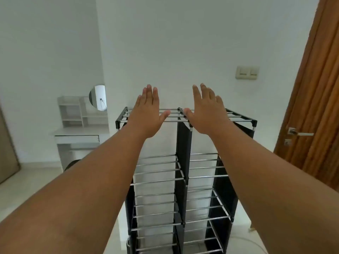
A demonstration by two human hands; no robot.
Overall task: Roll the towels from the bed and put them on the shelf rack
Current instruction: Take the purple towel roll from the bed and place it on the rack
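A black-framed shelf rack (183,176) with chrome bars and two columns of tiers stands against the white wall straight ahead. All its visible tiers are bare. My left hand (146,110) and my right hand (207,112) are stretched out in front of me, palms down, fingers straight, above the rack's top tier. Neither hand holds anything. No towel and no bed appear in this view.
A white dressing table (80,132) with small cubbies and a round mirror (98,97) stands at the left. A wooden door (315,107) with a metal handle (300,133) is at the right. A light switch (247,72) sits on the wall. Pale floor tiles surround the rack.
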